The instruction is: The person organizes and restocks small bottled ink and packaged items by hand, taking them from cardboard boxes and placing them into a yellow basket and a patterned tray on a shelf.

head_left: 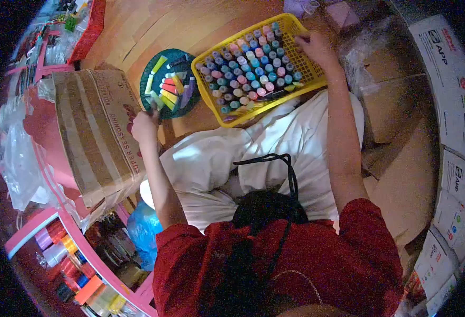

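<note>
My left hand [145, 126] is at the near rim of a round green mesh basket [181, 54], its fingers bent together beside a pale marker [156, 99]. What they grip, if anything, I cannot make out. In that basket lie several loose markers in yellow, green, red, orange and purple, with a red marker [169, 88] near the middle. My right hand [318, 48] reaches over the right end of a yellow plastic basket [225, 122], its fingers apart near the rim. Many markers [253, 62] with coloured caps stand upright in rows there. A few lie flat along its near side.
White trousers [206, 153] are just below the yellow basket. A taped cardboard box [97, 132] stands at left, near a pink shelf [79, 248] of ribbon spools. Cardboard [401, 179] and white printed boxes [452, 105] line the right. Clear plastic [367, 58] lies beside my right hand.
</note>
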Demonstrator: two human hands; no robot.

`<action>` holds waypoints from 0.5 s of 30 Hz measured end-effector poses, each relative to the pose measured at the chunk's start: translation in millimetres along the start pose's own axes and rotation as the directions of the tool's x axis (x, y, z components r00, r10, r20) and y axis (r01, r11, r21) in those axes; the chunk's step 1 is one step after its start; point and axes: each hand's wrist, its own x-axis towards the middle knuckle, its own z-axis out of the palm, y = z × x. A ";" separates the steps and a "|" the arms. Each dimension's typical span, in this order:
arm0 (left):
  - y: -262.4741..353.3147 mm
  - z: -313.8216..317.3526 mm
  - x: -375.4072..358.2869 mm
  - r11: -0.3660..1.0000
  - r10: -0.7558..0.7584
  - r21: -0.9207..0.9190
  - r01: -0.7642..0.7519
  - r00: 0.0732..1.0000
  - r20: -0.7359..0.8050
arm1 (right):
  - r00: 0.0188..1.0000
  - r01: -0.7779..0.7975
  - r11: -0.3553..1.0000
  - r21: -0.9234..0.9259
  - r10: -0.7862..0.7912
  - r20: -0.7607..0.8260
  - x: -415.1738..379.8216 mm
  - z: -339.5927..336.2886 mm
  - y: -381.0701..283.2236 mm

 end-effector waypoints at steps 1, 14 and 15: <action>2.3 -18.9 -9.9 0.994 0.045 -0.100 -0.047 0.999 -0.020 | 0.999 -0.033 0.993 0.113 0.036 -0.024 -4.2 -12.1 -15.2; 204.8 -53.4 -73.6 0.330 0.595 -0.674 -0.661 0.700 -0.396 | 0.952 0.086 0.768 0.634 -0.251 0.174 -33.6 -34.1 -70.1; 208.3 -58.3 -77.2 0.353 0.580 -0.661 -0.663 0.709 -0.402 | 0.967 0.100 0.774 0.625 -0.224 0.123 -35.1 -39.5 -70.8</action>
